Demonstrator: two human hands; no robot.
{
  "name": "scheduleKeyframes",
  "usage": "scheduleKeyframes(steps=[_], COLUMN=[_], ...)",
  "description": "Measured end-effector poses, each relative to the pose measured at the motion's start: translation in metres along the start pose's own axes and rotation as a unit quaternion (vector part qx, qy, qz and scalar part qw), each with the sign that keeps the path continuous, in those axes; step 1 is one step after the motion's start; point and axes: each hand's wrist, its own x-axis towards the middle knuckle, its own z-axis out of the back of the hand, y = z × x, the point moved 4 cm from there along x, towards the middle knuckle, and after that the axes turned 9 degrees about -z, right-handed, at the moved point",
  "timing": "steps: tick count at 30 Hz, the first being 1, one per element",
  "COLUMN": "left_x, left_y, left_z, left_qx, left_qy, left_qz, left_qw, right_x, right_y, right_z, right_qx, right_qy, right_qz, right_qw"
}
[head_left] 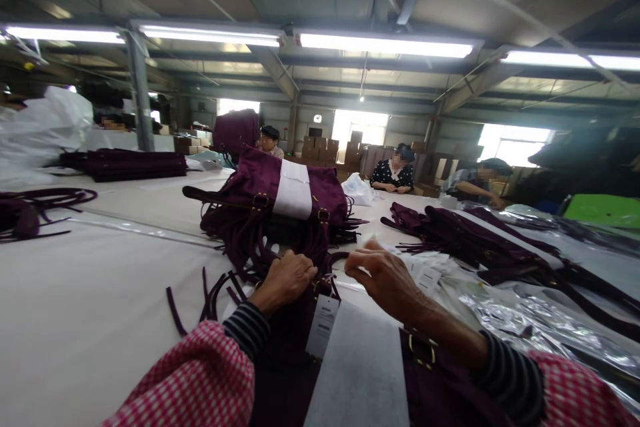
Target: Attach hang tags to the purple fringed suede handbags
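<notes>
Before me lies a dark purple bag (440, 380) with brass buckles and a wide white paper band (363, 367) around it. A white printed tag (323, 325) hangs by the bag's upper edge. My left hand (286, 282) is closed at that edge, among purple fringe and straps; whatever its curled fingers hold is hidden. To its right my right hand (383, 277) is pinched, its fingertips at a thin purple strap (339, 256). Just beyond both hands is a pile of fringed purple bags (250, 183), the top one wrapped in a white band (293, 190).
More purple bags (470, 240) lie on the right, beside clear plastic bags (530, 320) and white tags (425, 273). Another bag stack (135, 165) sits at the left on the pale table (100, 320). Several people work across the table, including a person in a dotted top (393, 175).
</notes>
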Motion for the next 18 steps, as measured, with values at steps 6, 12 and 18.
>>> scheduleKeyframes(steps=[6,12,18], left_x=[0.002,0.002,0.002], left_y=[0.009,0.013,0.014], left_z=[-0.015,-0.010,-0.013], left_qx=[-0.032,-0.109,-0.144], left_qy=[0.032,0.030,0.024], left_qz=[0.033,0.053,0.055], left_qw=[0.998,0.992,0.988], right_x=[-0.006,-0.015,-0.023], right_y=[0.007,0.008,0.002], right_z=[-0.025,-0.051,-0.059], right_qx=[-0.100,-0.176,-0.182], right_qy=[0.014,-0.017,-0.015], right_qz=[0.028,0.089,0.068], right_qw=[0.994,0.980,0.981])
